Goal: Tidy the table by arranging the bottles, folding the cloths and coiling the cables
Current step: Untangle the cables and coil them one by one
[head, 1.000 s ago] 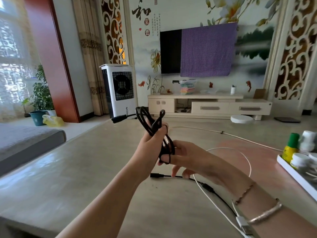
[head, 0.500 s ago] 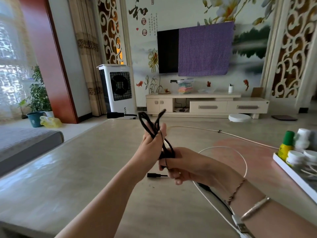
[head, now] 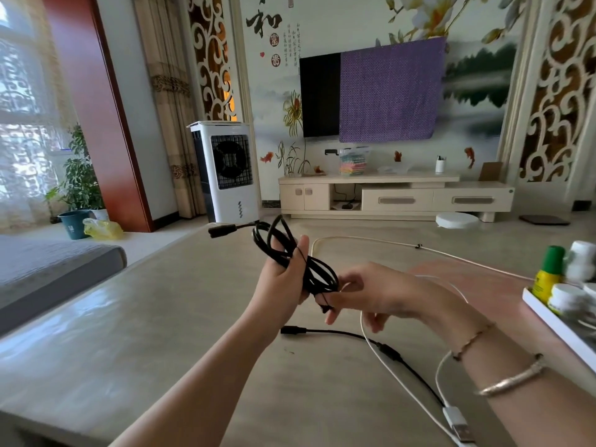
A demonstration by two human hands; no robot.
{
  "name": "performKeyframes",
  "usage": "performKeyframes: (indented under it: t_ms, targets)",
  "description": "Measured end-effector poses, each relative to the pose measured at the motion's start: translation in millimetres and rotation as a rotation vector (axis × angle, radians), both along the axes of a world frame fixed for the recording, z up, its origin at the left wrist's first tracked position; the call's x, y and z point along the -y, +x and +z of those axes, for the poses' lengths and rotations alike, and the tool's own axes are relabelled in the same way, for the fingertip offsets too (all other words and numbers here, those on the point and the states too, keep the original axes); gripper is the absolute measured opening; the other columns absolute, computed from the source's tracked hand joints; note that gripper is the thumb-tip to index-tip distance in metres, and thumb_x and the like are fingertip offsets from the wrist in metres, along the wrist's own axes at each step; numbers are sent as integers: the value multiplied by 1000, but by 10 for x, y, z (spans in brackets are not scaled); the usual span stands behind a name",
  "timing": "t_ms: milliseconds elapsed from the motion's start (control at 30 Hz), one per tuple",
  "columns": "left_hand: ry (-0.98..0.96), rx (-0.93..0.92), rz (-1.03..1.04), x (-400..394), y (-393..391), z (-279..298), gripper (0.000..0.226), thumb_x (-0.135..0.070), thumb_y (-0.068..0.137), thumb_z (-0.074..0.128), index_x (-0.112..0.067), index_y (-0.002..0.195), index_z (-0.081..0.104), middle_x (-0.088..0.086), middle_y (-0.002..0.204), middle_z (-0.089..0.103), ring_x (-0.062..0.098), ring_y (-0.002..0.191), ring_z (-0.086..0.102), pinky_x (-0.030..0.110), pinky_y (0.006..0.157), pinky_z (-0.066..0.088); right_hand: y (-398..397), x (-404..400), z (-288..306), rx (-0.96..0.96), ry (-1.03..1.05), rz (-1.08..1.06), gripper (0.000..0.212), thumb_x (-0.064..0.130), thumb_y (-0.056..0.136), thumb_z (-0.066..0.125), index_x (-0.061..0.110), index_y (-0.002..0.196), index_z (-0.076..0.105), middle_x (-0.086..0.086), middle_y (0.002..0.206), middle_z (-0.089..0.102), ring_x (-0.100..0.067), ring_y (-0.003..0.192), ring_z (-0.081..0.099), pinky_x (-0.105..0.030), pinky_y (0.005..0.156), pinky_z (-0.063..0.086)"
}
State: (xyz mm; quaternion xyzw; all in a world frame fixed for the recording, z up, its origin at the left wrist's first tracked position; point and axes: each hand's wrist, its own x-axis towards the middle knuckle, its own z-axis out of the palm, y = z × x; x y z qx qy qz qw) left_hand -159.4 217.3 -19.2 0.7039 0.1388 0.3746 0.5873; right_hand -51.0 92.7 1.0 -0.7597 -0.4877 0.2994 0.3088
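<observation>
A person's left hand (head: 283,282) grips a bundled black cable (head: 300,262) above the surface's (head: 129,333) middle; the right hand's (head: 371,293) fingers pinch its loose end. Coiling appears underway; securing the end looks next.

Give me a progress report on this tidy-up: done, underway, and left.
Done: bottles stand together on the white tray at right. Underway: the left hand holds the coiled black cable while the right hand pinches it near the bundle. Left: a white cable and a second black cable lie loose on the table. No cloths on the table.
</observation>
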Motion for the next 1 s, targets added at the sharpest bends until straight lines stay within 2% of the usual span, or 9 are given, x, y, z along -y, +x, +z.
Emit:
performKeyframes:
  t_ms: [167,367,500,600,667,733,800,900,1000]
  targets:
    - [18,117,63,-19,42,7,21,-39,98,47,-21,90,42,-6,49,46,11,43,44,23,47,40,30,4,122,76,-101,58,41,62,76,66,35,107,60,20,98,72,-16,54,68,-19,48,45]
    - [-444,209,-73,33,37,33,35,-44,94,51,-10,99,56,3,64,63,11,52,58,21,53,51,47,-16,129,61,67,21,54,66,67,68,26,102,61,18,99,73,-15,55,68,-18,41,35]
    - [-451,145,-168,119,28,-41,66,-54,92,44,10,103,60,18,73,55,23,62,52,30,72,48,19,-75,-34,12,319,8,14,27,87,67,16,96,64,6,93,73,-13,49,60,-18,39,31]
    - [-411,150,-75,157,72,-24,48,-54,88,50,-6,93,51,6,71,54,12,61,51,24,68,48,-33,-87,-160,-92,461,-41,17,27,89,67,17,102,67,3,93,74,-7,54,58,-16,43,35]
    - [-344,77,-43,144,97,-5,45,-59,87,51,-16,99,56,1,95,67,12,88,60,32,89,43,-45,-70,-162,-234,527,-62,27,30,84,72,23,109,67,-1,98,73,-6,63,58,-16,48,38]
    - [-284,31,0,109,96,18,33,-60,86,53,-33,103,59,-10,107,68,5,103,57,29,91,38,-39,-37,-135,-394,556,-40,35,26,78,75,23,112,67,-4,104,71,-8,73,59,-20,52,41]
    - [-237,25,12,86,80,20,26,-60,84,56,-37,97,57,-19,92,67,-4,92,56,22,78,36,-39,8,-147,-556,552,22,40,19,79,71,18,118,64,-4,112,69,-13,86,64,-21,55,45]
    - [-217,-24,19,58,79,-31,33,-58,83,61,-26,92,56,-21,67,62,5,72,54,28,74,38,-36,78,-168,-726,500,105,49,24,82,69,15,129,58,-4,126,64,-22,111,64,-22,61,50]
    - [-253,-62,-61,75,71,-93,36,-55,78,68,-20,84,59,-13,56,51,5,51,42,21,56,36,-22,68,-178,-800,524,-4,46,25,80,76,7,120,63,-8,114,68,-21,104,67,-21,58,49]
